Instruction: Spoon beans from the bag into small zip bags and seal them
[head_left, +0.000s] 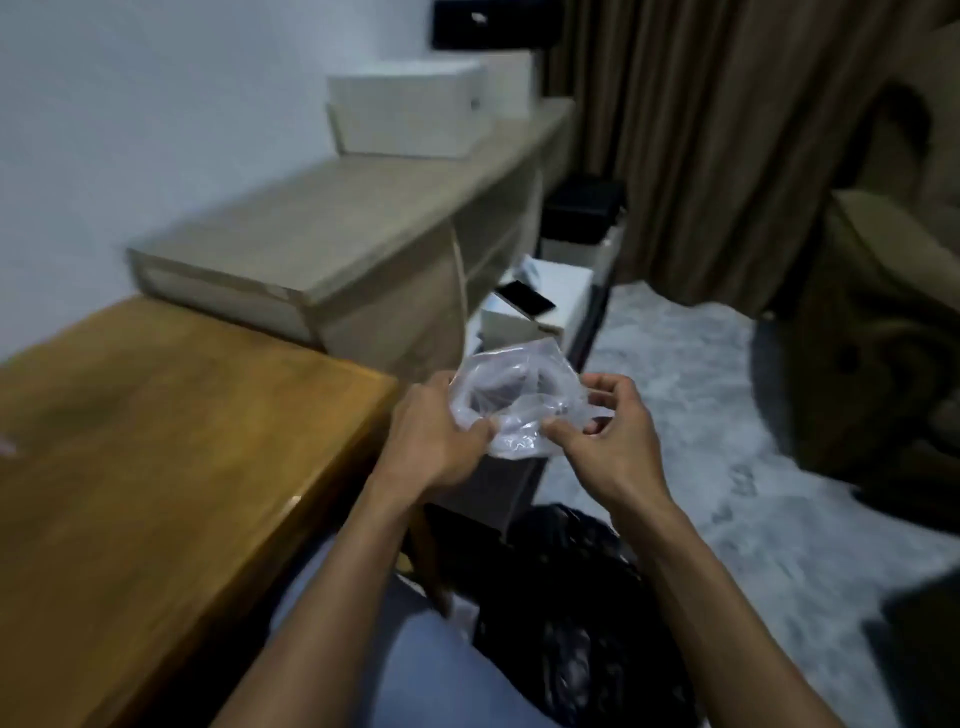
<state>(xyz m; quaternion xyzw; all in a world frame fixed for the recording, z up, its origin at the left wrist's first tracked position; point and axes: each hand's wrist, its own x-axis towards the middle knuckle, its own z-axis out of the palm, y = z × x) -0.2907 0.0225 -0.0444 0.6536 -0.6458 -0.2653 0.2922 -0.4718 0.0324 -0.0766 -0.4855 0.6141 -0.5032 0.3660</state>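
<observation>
Both my hands hold a crumpled clear plastic bag (511, 395) in the air, past the right end of the wooden table (171, 441). My left hand (441, 431) grips its left side with curled fingers. My right hand (608, 431) pinches its lower right part between thumb and fingers. The bag looks see-through and puffed open; I cannot tell whether anything is inside it. A black plastic bag (576, 613) lies below my forearms by my lap. No beans or spoon are in sight.
A pale wooden shelf unit (332, 234) stands behind the table, with a white box (410, 114) on top. White boxes and a dark phone (524, 299) sit beyond the bag. Brown curtains (727, 130) hang at the back; a grey rug (701, 415) covers the floor.
</observation>
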